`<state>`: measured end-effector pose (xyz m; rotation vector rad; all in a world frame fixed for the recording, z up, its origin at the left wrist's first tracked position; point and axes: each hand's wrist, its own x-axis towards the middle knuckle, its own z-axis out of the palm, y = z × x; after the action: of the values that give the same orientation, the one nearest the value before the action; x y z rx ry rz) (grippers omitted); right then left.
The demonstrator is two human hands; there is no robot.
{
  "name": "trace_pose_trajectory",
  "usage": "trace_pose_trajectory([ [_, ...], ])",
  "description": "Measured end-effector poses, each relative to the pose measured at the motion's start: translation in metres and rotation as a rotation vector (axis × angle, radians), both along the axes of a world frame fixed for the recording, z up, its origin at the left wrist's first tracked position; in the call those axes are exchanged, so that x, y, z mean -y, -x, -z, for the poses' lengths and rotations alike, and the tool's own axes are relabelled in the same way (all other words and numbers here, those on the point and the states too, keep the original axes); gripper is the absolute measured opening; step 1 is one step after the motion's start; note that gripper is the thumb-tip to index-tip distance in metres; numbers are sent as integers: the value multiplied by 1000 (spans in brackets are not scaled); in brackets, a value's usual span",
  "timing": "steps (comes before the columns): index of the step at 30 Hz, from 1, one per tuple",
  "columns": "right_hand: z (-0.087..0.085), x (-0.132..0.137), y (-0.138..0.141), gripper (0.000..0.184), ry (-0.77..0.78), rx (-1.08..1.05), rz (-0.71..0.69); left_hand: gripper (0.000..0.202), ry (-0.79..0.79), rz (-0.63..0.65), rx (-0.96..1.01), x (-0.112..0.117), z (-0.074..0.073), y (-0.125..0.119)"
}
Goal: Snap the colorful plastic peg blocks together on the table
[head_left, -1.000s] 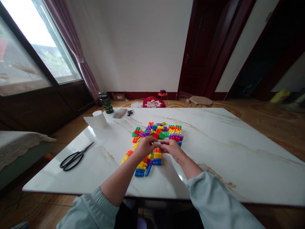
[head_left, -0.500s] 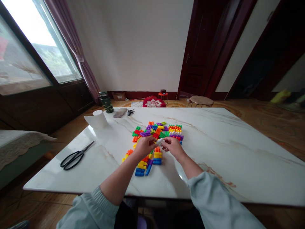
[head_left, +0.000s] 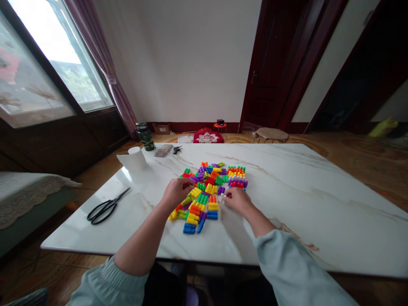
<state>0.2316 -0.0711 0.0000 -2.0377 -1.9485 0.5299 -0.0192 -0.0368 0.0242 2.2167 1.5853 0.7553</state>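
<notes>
A heap of small colourful plastic blocks (head_left: 207, 191) lies in the middle of a white marble table (head_left: 302, 204). My left hand (head_left: 176, 192) rests with curled fingers on the heap's left edge, touching orange and green blocks. My right hand (head_left: 236, 199) sits at the heap's right side, its fingertips pinched on a small white block (head_left: 222, 196) just above the tabletop. A neat stack of joined blocks (head_left: 236, 176) stands at the heap's far right. Both forearms wear pale blue-grey sleeves.
Black scissors (head_left: 106, 207) lie at the table's left. A white paper roll (head_left: 135, 158), a dark green flask (head_left: 145, 136) and keys (head_left: 176, 149) sit at the far left corner. A bed (head_left: 25, 191) stands left; a stool (head_left: 270, 134) and a red cushion (head_left: 207, 137) lie beyond.
My hands, which held the white block together above the heap, have parted. The left moved to the heap's left edge; the right went down to the right with the block.
</notes>
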Motion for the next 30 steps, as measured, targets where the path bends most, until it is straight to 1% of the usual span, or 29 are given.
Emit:
trace_pose_trajectory([
  [4,1,0,2,13,-42,-61,-19,21,10,-55,-28,4,-8,7],
  [7,1,0,3,13,-71,-74,-16,22,54,-98,-109,4,-8,10],
  [12,3,0,3,12,-89,-104,-23,31,196,-34,-324,4,5,10],
  [15,5,-1,2,11,-107,-122,-31,38,251,-41,-453,3,12,5],
  [17,6,-1,2,11,-119,-128,-40,43,279,-41,-491,3,15,0],
  [21,5,-2,5,12,-127,-123,-48,53,299,-59,-518,0,20,-9],
  [25,2,0,6,13,-139,-114,-67,54,278,-93,-490,-2,24,-12],
  [27,2,0,6,13,-147,-122,-66,50,262,-127,-450,-3,22,-11],
  [30,5,-1,6,13,-180,-161,-44,47,207,-189,-379,-6,16,-11],
])
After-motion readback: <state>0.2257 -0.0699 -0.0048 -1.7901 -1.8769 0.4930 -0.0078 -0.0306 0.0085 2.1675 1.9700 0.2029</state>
